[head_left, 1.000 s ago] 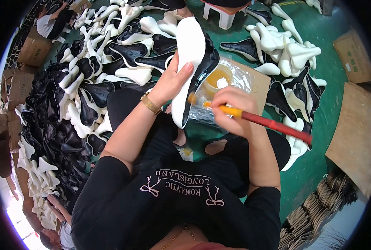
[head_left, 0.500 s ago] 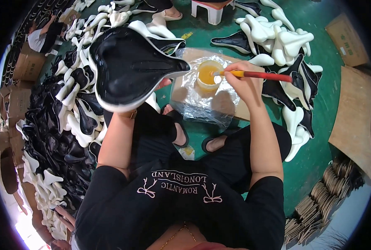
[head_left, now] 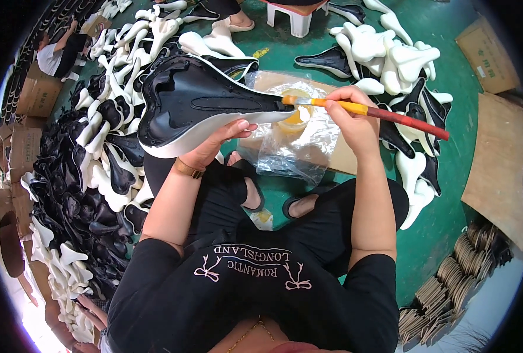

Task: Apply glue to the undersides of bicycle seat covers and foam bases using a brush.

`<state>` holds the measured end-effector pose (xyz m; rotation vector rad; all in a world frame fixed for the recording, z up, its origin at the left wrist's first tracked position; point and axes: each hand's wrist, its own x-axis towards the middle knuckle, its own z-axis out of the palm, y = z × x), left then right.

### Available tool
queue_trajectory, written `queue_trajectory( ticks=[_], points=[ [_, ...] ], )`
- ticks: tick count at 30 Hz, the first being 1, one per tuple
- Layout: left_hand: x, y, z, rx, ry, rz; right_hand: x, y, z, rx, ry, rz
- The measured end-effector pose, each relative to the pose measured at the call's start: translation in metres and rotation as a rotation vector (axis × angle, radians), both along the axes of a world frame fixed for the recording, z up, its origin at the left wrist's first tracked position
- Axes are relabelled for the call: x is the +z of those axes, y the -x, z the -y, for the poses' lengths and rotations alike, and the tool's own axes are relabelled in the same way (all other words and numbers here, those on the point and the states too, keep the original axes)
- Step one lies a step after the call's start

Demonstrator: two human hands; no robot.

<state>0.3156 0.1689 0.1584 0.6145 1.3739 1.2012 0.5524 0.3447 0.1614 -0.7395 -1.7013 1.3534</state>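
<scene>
My left hand holds a black bicycle saddle base with a white foam edge from underneath, its hollow side up and its narrow nose pointing right. My right hand grips a paintbrush with a yellow and red handle, bristles touching the saddle's nose. Just below the brush tip a tub of yellow glue sits on crinkled clear plastic over a cardboard sheet. I sit low, with my black-clad legs and sandalled feet beneath the saddle.
A large heap of black and white saddle parts fills the green floor on my left. More white and black parts lie at the upper right. Cardboard sheets rest on the right, a white stool at the top, another person far left.
The saddle has turned from standing on edge to lying flat with its hollow up. The brush has moved left from the glue tub to the saddle's nose.
</scene>
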Motion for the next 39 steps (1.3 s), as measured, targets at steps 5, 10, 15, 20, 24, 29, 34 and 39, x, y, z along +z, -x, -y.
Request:
queue_trajectory(
  ticks=[5,10,15,20,24,29,34,39],
  points=[
    [0.01,-0.008,-0.003,-0.059,-0.058,-0.17,0.017,0.008,0.01,0.04,-0.314,-0.003],
    [0.019,-0.012,0.007,0.091,-0.299,0.198,0.016,0.006,0.004,0.01,-0.35,0.186],
    [0.025,-0.02,-0.005,-0.114,-0.525,-0.244,0.01,0.002,0.0,0.057,0.185,0.031],
    [0.008,-0.009,-0.018,-0.311,-0.715,-0.925,0.01,-0.002,-0.002,0.008,0.28,-0.051],
    [-0.002,-0.006,-0.02,-0.282,-0.684,-0.883,0.009,-0.003,-0.001,0.084,0.237,-0.044],
    [-0.01,-0.006,-0.026,-0.263,-0.735,-0.927,-0.003,-0.004,-0.011,-0.002,0.117,0.099],
    [-0.021,-0.006,-0.037,-0.224,-0.746,-0.921,-0.049,0.01,-0.013,0.054,-0.223,0.359],
    [-0.033,0.002,-0.041,-0.155,-0.742,-0.838,-0.023,0.006,-0.02,-0.042,-0.051,0.18]
  ],
)
